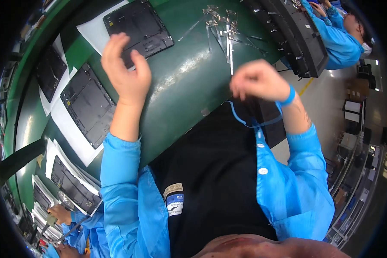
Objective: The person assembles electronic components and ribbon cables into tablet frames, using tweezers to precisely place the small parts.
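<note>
The left hand (127, 77), open with fingers spread, hovers by a black laptop casing (148, 30) toward the green table's (176, 116) far edge, while the blurred right hand (262, 79) curls, grip unclear, near its right edge, where a low sweep could snag loose ribbon cables (230, 32).

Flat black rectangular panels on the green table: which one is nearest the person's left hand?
The flat black rectangular panel nearest the picture's top edge: the left hand overlaps it in view, but none of the others.
</note>
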`<action>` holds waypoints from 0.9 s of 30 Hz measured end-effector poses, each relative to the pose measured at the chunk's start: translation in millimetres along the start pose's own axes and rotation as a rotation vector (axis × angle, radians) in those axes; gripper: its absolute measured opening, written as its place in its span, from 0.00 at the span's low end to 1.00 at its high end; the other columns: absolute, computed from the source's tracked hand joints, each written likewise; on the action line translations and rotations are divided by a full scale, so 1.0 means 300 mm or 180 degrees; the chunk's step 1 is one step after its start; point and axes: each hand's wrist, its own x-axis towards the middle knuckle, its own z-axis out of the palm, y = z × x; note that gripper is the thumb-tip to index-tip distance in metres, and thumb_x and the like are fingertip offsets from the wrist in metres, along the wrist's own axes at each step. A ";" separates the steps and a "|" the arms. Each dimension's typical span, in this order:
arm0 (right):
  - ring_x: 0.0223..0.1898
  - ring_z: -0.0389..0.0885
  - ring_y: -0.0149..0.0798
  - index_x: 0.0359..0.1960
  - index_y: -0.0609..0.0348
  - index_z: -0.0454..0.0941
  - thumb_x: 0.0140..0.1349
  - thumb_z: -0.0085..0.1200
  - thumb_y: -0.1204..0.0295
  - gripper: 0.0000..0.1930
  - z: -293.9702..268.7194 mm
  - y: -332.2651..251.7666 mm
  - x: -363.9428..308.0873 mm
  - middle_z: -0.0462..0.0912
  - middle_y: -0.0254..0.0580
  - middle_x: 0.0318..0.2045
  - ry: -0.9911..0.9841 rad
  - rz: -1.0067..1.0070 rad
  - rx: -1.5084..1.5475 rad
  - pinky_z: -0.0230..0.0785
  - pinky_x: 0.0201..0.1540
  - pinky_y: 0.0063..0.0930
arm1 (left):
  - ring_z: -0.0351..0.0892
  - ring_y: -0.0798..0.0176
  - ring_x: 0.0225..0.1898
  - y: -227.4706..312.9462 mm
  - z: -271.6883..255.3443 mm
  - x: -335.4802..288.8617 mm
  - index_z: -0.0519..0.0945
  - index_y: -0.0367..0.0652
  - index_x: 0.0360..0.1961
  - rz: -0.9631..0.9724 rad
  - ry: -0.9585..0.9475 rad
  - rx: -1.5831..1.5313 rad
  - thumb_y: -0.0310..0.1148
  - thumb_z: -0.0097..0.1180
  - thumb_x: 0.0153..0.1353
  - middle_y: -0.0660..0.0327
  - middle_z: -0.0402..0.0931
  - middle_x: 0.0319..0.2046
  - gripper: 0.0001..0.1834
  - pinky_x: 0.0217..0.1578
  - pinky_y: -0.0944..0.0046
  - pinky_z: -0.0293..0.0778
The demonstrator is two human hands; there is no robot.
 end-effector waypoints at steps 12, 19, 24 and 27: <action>0.31 0.87 0.45 0.35 0.63 0.85 0.58 0.69 0.61 0.16 -0.365 0.121 0.600 0.88 0.50 0.29 0.2599 -0.0060 -0.2576 0.79 0.39 0.38 | 0.81 0.50 0.39 -0.055 0.071 0.035 0.83 0.42 0.35 0.0098 -0.2273 0.0442 0.36 0.70 0.56 0.57 0.82 0.32 0.11 0.43 0.52 0.77; 0.29 0.84 0.32 0.37 0.61 0.84 0.60 0.66 0.72 0.07 -0.376 0.028 0.563 0.86 0.38 0.27 0.2359 -0.0327 -0.1245 0.78 0.34 0.29 | 0.80 0.50 0.37 -0.040 0.072 -0.036 0.81 0.44 0.29 -0.0119 -0.2171 0.0654 0.35 0.67 0.58 0.59 0.79 0.29 0.08 0.39 0.52 0.77; 0.29 0.81 0.27 0.41 0.61 0.84 0.62 0.64 0.73 0.08 -0.347 -0.003 0.583 0.84 0.34 0.28 0.2414 -0.0917 -0.1481 0.74 0.34 0.22 | 0.80 0.50 0.35 -0.035 0.045 -0.021 0.79 0.44 0.27 -0.0261 -0.2339 0.0841 0.36 0.66 0.57 0.60 0.78 0.28 0.10 0.36 0.51 0.77; 0.32 0.82 0.26 0.45 0.62 0.80 0.65 0.62 0.72 0.10 -0.205 -0.118 0.618 0.86 0.36 0.33 0.1705 -0.0868 -0.0003 0.73 0.34 0.20 | 0.81 0.54 0.32 -0.028 0.037 -0.002 0.82 0.44 0.29 -0.0419 -0.2463 0.0910 0.34 0.68 0.55 0.60 0.80 0.30 0.07 0.34 0.56 0.79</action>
